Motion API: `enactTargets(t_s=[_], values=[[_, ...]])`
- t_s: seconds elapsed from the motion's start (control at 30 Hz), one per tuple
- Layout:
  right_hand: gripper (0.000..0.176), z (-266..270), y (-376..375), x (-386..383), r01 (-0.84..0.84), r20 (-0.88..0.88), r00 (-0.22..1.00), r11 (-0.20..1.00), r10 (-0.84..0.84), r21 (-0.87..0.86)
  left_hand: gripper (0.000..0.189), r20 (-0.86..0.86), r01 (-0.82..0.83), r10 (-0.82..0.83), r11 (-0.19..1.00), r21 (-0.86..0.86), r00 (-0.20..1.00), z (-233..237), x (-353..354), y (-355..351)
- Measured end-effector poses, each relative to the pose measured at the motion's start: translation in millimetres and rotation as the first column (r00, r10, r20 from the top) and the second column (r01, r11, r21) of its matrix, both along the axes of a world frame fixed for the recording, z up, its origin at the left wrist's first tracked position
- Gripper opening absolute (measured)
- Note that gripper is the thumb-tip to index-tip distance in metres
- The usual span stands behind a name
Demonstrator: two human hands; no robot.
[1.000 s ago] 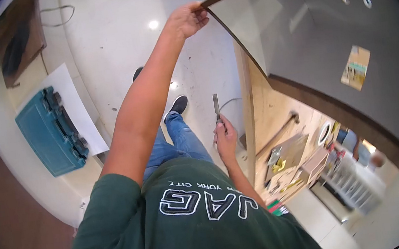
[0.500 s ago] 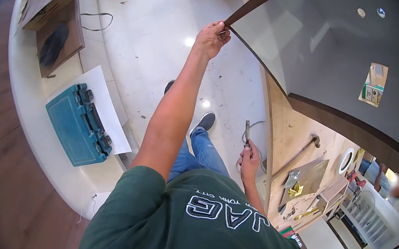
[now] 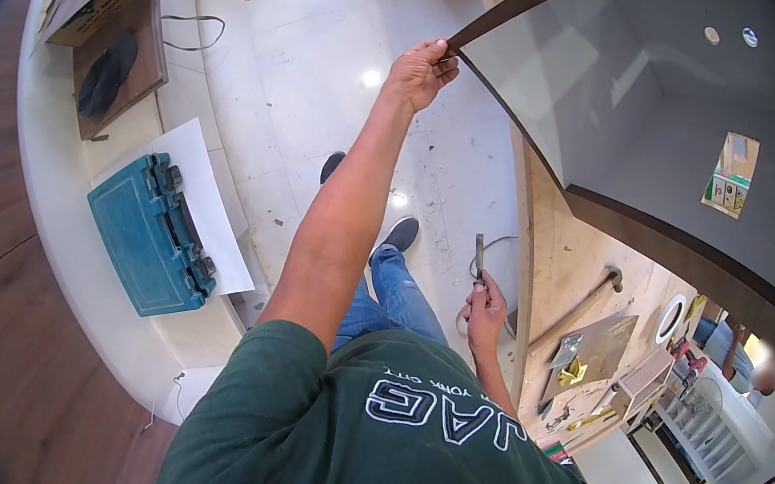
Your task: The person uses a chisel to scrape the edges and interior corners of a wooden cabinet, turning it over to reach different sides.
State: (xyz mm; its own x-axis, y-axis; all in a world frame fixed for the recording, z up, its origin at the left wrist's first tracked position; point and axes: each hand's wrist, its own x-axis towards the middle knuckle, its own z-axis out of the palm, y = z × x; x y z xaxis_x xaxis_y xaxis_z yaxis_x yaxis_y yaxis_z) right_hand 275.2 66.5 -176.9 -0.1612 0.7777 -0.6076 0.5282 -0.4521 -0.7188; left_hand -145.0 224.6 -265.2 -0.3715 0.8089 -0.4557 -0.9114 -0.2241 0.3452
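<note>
My left hand (image 3: 424,75) reaches far forward, fingers closed on the near corner of a large cabinet box (image 3: 667,242). The box has dark brown edges and a grey inside. Two round holes and a rectangular cut-out (image 3: 731,175) pierce its grey panel. Down by my right side, my right hand (image 3: 483,315) grips what looks like a chisel (image 3: 480,254), its flat metal blade pointing forward. The fingers hide most of its handle. The tool is apart from the cabinet box.
The box rests over a plywood workbench (image 3: 560,253) bearing a hammer (image 3: 577,307), a white ring (image 3: 671,318) and a red drill (image 3: 687,361). A teal tool case (image 3: 144,240) lies on the left counter. Debris dots the floor (image 3: 290,98). Another person (image 3: 727,349) is at far right.
The cabinet box and my left hand on its corner appear slightly further right. My right hand keeps its hold on the chisel, nearly unmoved.
</note>
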Motion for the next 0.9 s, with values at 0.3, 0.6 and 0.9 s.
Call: enactTargets(t_s=[0.3,0.6,0.9], values=[[0.043,-1.0,-3.6,-2.0,0.015,-0.01,1.0,1.0,-0.014,0.003,0.011,0.159,0.099,-0.094,0.995,-0.027,0.983,12.6,-9.4,3.8],[0.041,4.3,-2.4,-9.0,-0.09,0.073,0.994,0.993,0.084,0.078,0.019,0.413,0.072,-0.1,0.994,0.084,0.905,-19.7,-6.9,12.9],[0.042,7.1,-12.9,12.8,0.173,-0.047,0.984,0.985,-0.172,0.013,0.023,-0.958,-0.255,-0.153,0.963,-0.089,-0.244,72.1,142.9,-29.3]])
